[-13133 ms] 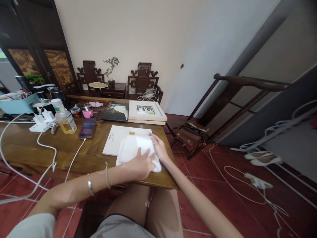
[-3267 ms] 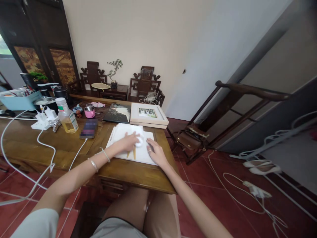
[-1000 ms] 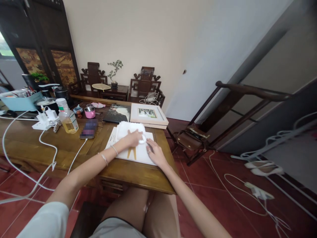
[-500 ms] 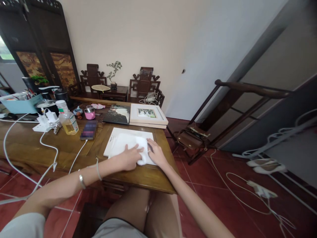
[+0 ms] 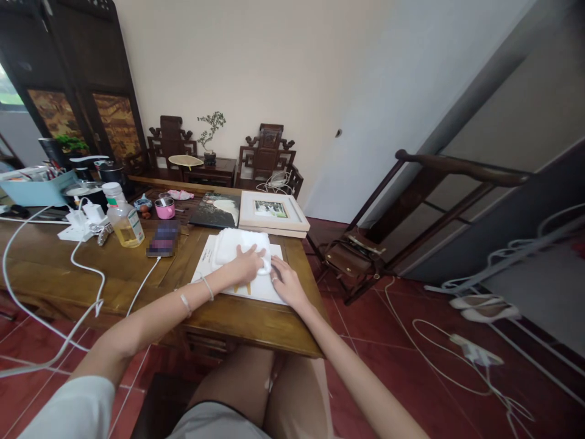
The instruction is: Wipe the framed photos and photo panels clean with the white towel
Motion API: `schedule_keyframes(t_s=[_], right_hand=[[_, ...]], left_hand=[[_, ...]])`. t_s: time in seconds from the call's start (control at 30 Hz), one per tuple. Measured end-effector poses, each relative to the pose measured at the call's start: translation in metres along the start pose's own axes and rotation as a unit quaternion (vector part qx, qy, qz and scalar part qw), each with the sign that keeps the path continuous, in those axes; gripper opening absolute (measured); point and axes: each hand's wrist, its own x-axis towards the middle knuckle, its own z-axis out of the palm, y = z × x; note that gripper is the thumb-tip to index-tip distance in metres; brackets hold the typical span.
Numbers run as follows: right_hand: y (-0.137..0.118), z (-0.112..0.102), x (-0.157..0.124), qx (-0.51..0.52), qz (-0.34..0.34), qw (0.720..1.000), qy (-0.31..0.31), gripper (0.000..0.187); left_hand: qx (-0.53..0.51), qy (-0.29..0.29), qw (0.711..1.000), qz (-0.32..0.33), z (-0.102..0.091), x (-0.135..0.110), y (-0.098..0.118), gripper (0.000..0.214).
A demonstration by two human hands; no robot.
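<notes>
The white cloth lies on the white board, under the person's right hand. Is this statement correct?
Not fully: it is the left hand that rests on the white cloth, as the head view shows. The right hand is at the board's right side. The cloth does lie on the white board.

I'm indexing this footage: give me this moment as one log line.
left hand: on white cloth; right hand: on board, right side; white cloth: partly covering board; phone: left of board

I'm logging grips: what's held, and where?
Gripping can't be told: left hand on the white cloth near its right edge, right hand on the right side of the white board.
</notes>
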Motion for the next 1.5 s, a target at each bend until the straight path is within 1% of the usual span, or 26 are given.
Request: schedule_keyframes(t_s=[0.07, 0.17, 0.23, 0.27, 0.3, 0.37, 0.43, 0.5, 0.57, 0.67, 0.73, 0.8, 0.93, 1.03, 1.1, 1.13, 1.2, 1.27, 1.3, 1.4, 1.43, 1.5], right_hand=[[0.001, 0.001, 0.0, 0.01, -0.002, 1.0, 0.004, 0.042], [0.003, 0.001, 0.0, 0.024, -0.002, 1.0, 0.007, 0.045], [0.004, 0.002, 0.0, 0.033, -0.002, 0.999, 0.007, 0.045], [0.005, 0.002, 0.0, 0.037, 0.0, 0.999, 0.008, 0.045], [0.006, 0.002, 0.0, 0.042, 0.004, 0.999, 0.009, 0.044], [0.006, 0.002, 0.001, 0.059, 0.023, 0.998, 0.015, 0.041], [0.006, 0.002, 0.001, 0.089, 0.058, 0.994, 0.027, 0.037], [0.006, 0.001, 0.002, 0.131, 0.097, 0.986, 0.044, 0.036], [0.005, -0.001, 0.002, 0.172, 0.126, 0.975, 0.068, 0.037], [0.005, -0.002, 0.003, 0.212, 0.144, 0.962, 0.095, 0.043], [0.005, -0.002, 0.002, 0.226, 0.146, 0.957, 0.103, 0.047], [0.006, -0.001, 0.002, 0.239, 0.144, 0.955, 0.103, 0.049], [0.006, -0.001, 0.001, 0.241, 0.142, 0.955, 0.1, 0.053], [0.001, -0.003, 0.001, 0.21, 0.138, 0.963, 0.094, 0.05], [-0.003, -0.004, 0.0, 0.169, 0.112, 0.976, 0.085, 0.042], [-0.004, -0.004, 0.0, 0.143, 0.093, 0.982, 0.08, 0.037], [-0.006, -0.004, 0.0, 0.095, 0.058, 0.991, 0.071, 0.032], [-0.006, -0.003, 0.0, 0.061, 0.042, 0.995, 0.06, 0.032], [-0.006, -0.003, 0.0, 0.049, 0.04, 0.997, 0.053, 0.033], [-0.006, -0.003, 0.0, 0.025, 0.028, 0.999, 0.035, 0.032], [-0.006, -0.003, 0.0, 0.02, 0.022, 0.999, 0.03, 0.032], [-0.007, -0.003, -0.001, 0.007, 0.017, 1.0, 0.025, 0.031]], left_hand=[[0.0, -0.015, 1.0, 0.006, -0.003, -0.025, 0.019, 0.041], [-0.008, -0.039, 0.999, 0.03, -0.013, -0.064, 0.043, 0.04], [-0.025, -0.058, 0.997, 0.052, -0.021, -0.08, 0.05, 0.04], [-0.037, -0.064, 0.995, 0.062, -0.024, -0.084, 0.049, 0.041], [-0.05, -0.067, 0.994, 0.067, -0.026, -0.084, 0.045, 0.041], [-0.067, -0.061, 0.994, 0.06, -0.027, -0.074, 0.034, 0.043], [-0.06, -0.039, 0.996, 0.045, -0.024, -0.058, 0.021, 0.043], [-0.038, -0.02, 0.998, 0.035, -0.018, -0.041, 0.013, 0.043], [-0.02, -0.009, 0.999, 0.03, -0.014, -0.027, 0.012, 0.044], [-0.014, -0.009, 0.999, 0.03, -0.013, -0.019, 0.025, 0.043], [-0.017, -0.014, 0.999, 0.037, -0.017, -0.022, 0.039, 0.039], [-0.02, -0.027, 0.998, 0.049, -0.022, -0.033, 0.054, 0.038], [-0.007, -0.051, 0.992, 0.112, -0.027, -0.068, 0.075, 0.039], [-0.003, -0.056, 0.989, 0.135, -0.027, -0.091, 0.077, 0.039], [-0.025, -0.054, 0.991, 0.117, -0.029, -0.096, 0.068, 0.038], [-0.038, -0.051, 0.993, 0.098, -0.029, -0.094, 0.061, 0.037], [-0.053, -0.046, 0.996, 0.05, -0.03, -0.081, 0.043, 0.033], [-0.05, -0.041, 0.998, 0.01, -0.029, -0.059, 0.021, 0.03], [-0.046, -0.035, 0.998, 0.001, -0.028, -0.046, 0.011, 0.03], [-0.054, -0.003, 0.999, 0.003, -0.026, -0.008, -0.011, 0.039], [-0.06, 0.009, 0.998, 0.008, -0.027, 0.003, -0.014, 0.04], [-0.075, 0.022, 0.997, 0.028, -0.029, 0.022, -0.012, 0.035]])
